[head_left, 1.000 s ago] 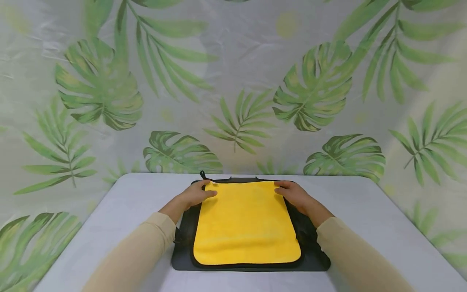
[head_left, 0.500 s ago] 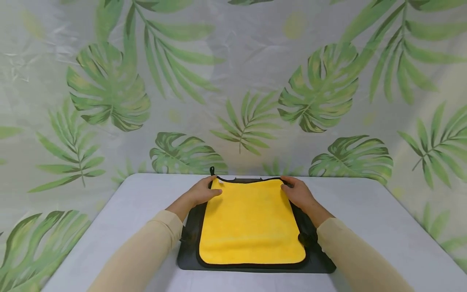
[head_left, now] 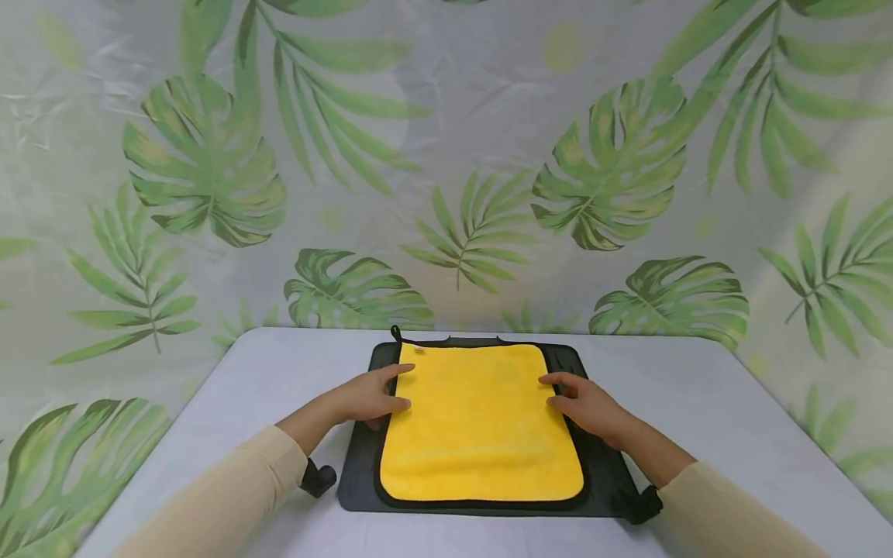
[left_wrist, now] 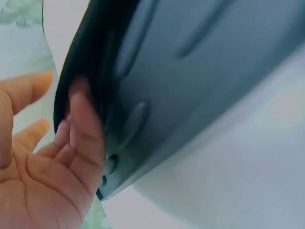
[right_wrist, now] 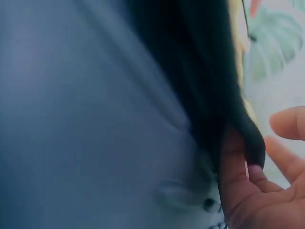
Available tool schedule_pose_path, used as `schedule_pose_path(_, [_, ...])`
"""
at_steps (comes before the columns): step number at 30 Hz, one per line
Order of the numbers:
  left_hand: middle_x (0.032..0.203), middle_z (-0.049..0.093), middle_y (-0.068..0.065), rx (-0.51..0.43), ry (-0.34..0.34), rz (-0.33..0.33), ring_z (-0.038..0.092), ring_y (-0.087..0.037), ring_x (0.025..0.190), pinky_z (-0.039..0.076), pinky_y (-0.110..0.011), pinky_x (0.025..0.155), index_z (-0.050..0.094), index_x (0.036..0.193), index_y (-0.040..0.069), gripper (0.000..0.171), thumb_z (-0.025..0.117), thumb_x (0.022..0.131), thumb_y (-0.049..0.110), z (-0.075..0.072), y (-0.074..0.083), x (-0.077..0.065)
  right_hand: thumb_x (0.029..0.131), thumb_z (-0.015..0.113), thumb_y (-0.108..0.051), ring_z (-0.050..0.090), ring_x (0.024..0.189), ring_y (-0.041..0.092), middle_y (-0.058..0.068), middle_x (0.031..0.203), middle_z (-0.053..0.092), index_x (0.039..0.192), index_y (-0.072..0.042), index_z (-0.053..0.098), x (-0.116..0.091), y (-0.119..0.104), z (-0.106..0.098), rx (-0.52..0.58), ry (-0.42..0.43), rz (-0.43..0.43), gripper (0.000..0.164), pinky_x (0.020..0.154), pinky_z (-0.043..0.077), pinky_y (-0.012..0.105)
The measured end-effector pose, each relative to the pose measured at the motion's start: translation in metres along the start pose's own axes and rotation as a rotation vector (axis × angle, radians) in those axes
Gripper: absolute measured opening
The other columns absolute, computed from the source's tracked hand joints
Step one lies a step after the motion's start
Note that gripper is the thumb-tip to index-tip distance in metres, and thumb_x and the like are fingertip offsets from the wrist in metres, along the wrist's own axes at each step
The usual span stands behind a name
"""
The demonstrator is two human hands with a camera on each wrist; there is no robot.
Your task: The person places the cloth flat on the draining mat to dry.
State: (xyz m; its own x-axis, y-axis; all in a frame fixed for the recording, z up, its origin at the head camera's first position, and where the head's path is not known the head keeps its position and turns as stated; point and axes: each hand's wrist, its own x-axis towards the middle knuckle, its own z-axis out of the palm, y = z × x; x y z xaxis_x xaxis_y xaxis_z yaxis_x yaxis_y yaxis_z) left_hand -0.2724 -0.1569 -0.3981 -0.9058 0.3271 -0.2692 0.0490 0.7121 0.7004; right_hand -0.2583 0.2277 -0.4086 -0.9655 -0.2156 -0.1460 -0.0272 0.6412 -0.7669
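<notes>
A yellow cloth [head_left: 481, 426] with black binding and a small corner loop [head_left: 396, 333] lies spread over a dark grey tray [head_left: 356, 488]. My left hand [head_left: 370, 395] is at the cloth's left edge, its thumb and forefinger apart over the yellow face. Opposite it, my right hand [head_left: 586, 403] is at the right edge, thumb and forefinger likewise apart. Both wrist views show lower fingers touching the dark edge of the cloth, with the tray's ridged surface [left_wrist: 190, 86] alongside. Neither thumb meets a finger around the cloth. Parts of both hands' lower fingers are hidden.
The tray rests on a white-covered table [head_left: 698, 411]. Behind it hangs a leaf-patterned backdrop [head_left: 460, 155]. A black device [head_left: 317, 479] sits at my left wrist and another black device [head_left: 638, 504] at my right wrist.
Both hands have let go of the cloth's far corners and come nearer along its sides, their fingers spreading. The far edge, raised half a second ago, now lies down on the tray.
</notes>
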Motion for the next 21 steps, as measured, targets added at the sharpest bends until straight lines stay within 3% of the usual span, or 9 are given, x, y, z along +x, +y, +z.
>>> schedule_pose_path(3, [0.071, 0.055, -0.004, -0.063, -0.093, -0.018, 0.055, -0.016, 0.052, 0.058, -0.031, 0.056, 0.035, 0.16, 0.028, 0.078, 0.076, 0.093, 0.031, 0.006, 0.001, -0.021, 0.101, 0.063, -0.018, 0.064, 0.1, 0.021, 0.02, 0.133, 0.063, 0.147, -0.01, 0.051, -0.023, -0.001, 0.005, 0.055, -0.057, 0.033, 0.049, 0.085, 0.057, 0.037])
schedule_pose_path(6, [0.076, 0.062, -0.006, -0.131, -0.2, -0.043, 0.06, -0.014, 0.052, 0.058, -0.028, 0.054, 0.036, 0.159, 0.028, 0.085, 0.082, 0.088, 0.031, 0.012, -0.001, -0.04, 0.099, 0.067, -0.019, 0.066, 0.099, 0.022, 0.023, 0.133, 0.06, 0.15, -0.012, 0.047, -0.044, -0.001, 0.009, 0.125, -0.123, 0.075, 0.056, 0.079, 0.06, 0.041])
schedule_pose_path(9, [0.075, 0.068, -0.008, -0.197, -0.281, -0.05, 0.066, -0.014, 0.054, 0.058, -0.026, 0.052, 0.035, 0.16, 0.027, 0.089, 0.085, 0.085, 0.026, 0.015, -0.006, -0.054, 0.097, 0.07, -0.017, 0.069, 0.087, 0.024, 0.023, 0.117, 0.059, 0.154, -0.012, 0.04, -0.062, 0.002, 0.011, 0.209, -0.189, 0.084, 0.064, 0.072, 0.063, 0.044])
schedule_pose_path(13, [0.067, 0.068, -0.009, -0.242, -0.298, -0.035, 0.067, -0.014, 0.053, 0.057, -0.025, 0.051, 0.033, 0.161, 0.026, 0.091, 0.084, 0.086, 0.02, 0.013, -0.011, -0.064, 0.096, 0.07, -0.014, 0.067, 0.071, 0.023, 0.015, 0.097, 0.05, 0.156, -0.009, 0.036, -0.077, 0.009, 0.012, 0.253, -0.225, 0.043, 0.069, 0.067, 0.064, 0.039])
schedule_pose_path(15, [0.066, 0.069, -0.008, -0.219, -0.289, -0.042, 0.065, -0.013, 0.051, 0.056, -0.025, 0.049, 0.032, 0.161, 0.026, 0.092, 0.084, 0.086, 0.021, 0.011, -0.01, -0.067, 0.095, 0.072, -0.017, 0.065, 0.067, 0.021, 0.012, 0.093, 0.05, 0.154, -0.009, 0.039, -0.081, 0.01, 0.012, 0.194, -0.199, 0.028, 0.068, 0.063, 0.062, 0.035])
schedule_pose_path(17, [0.065, 0.069, -0.008, -0.163, -0.28, -0.061, 0.063, -0.013, 0.048, 0.054, -0.024, 0.047, 0.033, 0.161, 0.026, 0.092, 0.085, 0.084, 0.023, 0.01, -0.007, -0.069, 0.093, 0.075, -0.023, 0.061, 0.063, 0.019, 0.01, 0.089, 0.051, 0.152, -0.011, 0.043, -0.083, 0.011, 0.012, 0.061, -0.155, 0.012, 0.068, 0.057, 0.058, 0.031])
schedule_pose_path(21, [0.064, 0.068, -0.009, 0.079, -0.208, -0.069, 0.06, -0.016, 0.046, 0.054, -0.029, 0.046, 0.041, 0.157, 0.028, 0.084, 0.084, 0.085, 0.032, 0.016, 0.003, -0.075, 0.088, 0.08, -0.033, 0.052, 0.064, 0.017, 0.005, 0.094, 0.058, 0.147, -0.018, 0.051, -0.085, 0.006, 0.015, -0.282, -0.031, -0.021, 0.068, 0.053, 0.045, 0.029])
